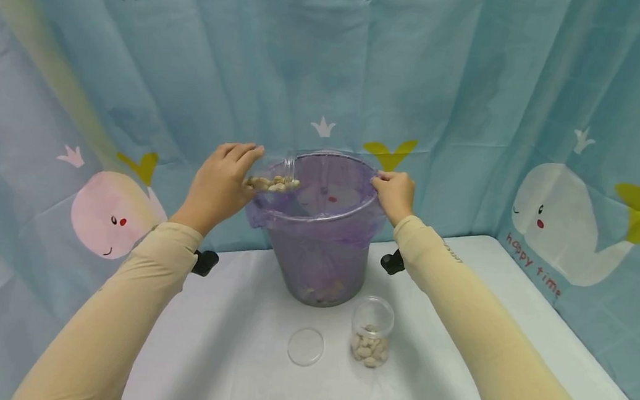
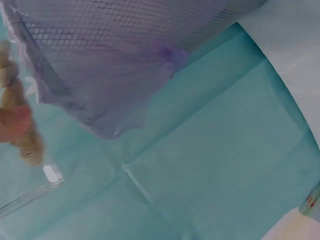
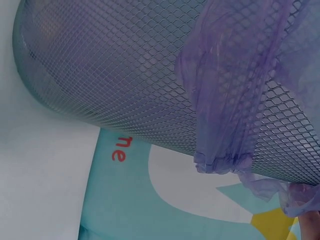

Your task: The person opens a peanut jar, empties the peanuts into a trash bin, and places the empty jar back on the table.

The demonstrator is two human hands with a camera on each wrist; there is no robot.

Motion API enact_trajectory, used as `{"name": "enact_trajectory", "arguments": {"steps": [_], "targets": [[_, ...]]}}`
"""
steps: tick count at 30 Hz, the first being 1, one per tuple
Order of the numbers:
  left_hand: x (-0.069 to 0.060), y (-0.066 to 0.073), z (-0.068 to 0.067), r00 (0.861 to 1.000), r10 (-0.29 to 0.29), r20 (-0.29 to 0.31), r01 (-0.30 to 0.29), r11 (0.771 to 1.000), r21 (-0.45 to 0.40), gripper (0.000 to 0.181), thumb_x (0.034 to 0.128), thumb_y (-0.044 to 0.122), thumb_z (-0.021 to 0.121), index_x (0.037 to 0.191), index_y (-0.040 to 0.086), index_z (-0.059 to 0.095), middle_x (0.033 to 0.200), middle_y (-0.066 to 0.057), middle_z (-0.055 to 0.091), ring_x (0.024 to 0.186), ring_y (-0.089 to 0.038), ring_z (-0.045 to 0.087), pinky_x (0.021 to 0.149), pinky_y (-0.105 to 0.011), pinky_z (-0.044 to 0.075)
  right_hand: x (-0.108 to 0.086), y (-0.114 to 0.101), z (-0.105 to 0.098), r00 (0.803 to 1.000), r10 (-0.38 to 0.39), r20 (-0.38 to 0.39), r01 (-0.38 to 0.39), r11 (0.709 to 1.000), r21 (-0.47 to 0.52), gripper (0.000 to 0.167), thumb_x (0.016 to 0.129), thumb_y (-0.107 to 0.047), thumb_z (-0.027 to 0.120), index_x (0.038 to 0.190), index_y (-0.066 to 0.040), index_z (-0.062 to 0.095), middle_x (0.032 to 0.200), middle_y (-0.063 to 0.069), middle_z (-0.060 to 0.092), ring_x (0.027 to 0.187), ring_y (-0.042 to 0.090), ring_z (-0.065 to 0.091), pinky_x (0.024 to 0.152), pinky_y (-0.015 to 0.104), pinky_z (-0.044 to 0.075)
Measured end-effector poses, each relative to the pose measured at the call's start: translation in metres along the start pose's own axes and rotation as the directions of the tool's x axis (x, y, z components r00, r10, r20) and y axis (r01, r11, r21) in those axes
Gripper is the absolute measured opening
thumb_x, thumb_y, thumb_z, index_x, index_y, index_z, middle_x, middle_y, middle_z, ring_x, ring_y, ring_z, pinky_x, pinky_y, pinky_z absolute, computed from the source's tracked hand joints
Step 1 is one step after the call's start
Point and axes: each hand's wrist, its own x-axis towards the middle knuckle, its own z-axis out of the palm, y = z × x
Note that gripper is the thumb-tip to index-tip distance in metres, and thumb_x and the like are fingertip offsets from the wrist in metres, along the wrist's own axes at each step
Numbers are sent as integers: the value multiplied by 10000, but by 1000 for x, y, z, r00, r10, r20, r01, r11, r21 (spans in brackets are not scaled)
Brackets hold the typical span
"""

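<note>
My left hand (image 1: 221,184) grips a clear plastic jar (image 1: 275,161) tipped onto its side, its mouth at the left rim of a mesh bin (image 2: 125,15). Tan nuts (image 1: 276,185), seemingly peanuts in shells, lie along the jar's lower wall up to its mouth. A fingertip (image 2: 15,122) shows beside them in the left wrist view. Thin purple plastic bag (image 3: 230,100) lines the bin and folds over its rim. At the right rim my right hand (image 1: 396,196) pinches the bag's edge; only part of its fingers shows in the right wrist view.
On the white table (image 1: 221,342), a second clear jar (image 1: 373,315) of similar nuts stands uncovered before the bin. A round clear lid (image 1: 306,346) lies left of it. Blue printed curtain (image 1: 240,64) hangs close behind the bin and along the right side.
</note>
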Motion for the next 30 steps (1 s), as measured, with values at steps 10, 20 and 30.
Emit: {"name": "enact_trajectory", "arguments": {"steps": [10, 20, 30], "targets": [[6, 2, -4, 999, 32, -17, -32, 999, 3, 729, 737, -21, 813, 1403, 0, 516, 1405, -219, 560, 1302, -428, 489, 1176, -506, 379, 0, -2, -2, 1000, 6, -6, -6, 1000, 8, 331, 956, -165, 618, 1246, -14, 668, 1277, 161, 671, 513, 90, 376, 602, 221, 398], [-2, 6, 4, 997, 78, 7, -78, 997, 6, 681, 743, -68, 773, 1379, -12, 536, 1363, -231, 587, 1259, -434, 522, 1127, -516, 434, -1, -2, 0, 1000, -1, 2, 1, 1000, 6, 333, 954, -163, 614, 1251, -19, 664, 1273, 165, 671, 474, 74, 342, 552, 198, 370], [2, 4, -2, 1000, 14, -28, -15, 1000, -22, 711, 754, -5, 773, 1410, -11, 498, 1413, -216, 546, 1302, -424, 482, 1137, -512, 414, -2, -2, 0, 1000, -4, -11, 4, 1000, -2, 332, 953, -171, 619, 1244, -19, 671, 1268, 163, 676, 558, 99, 415, 616, 215, 403]]}}
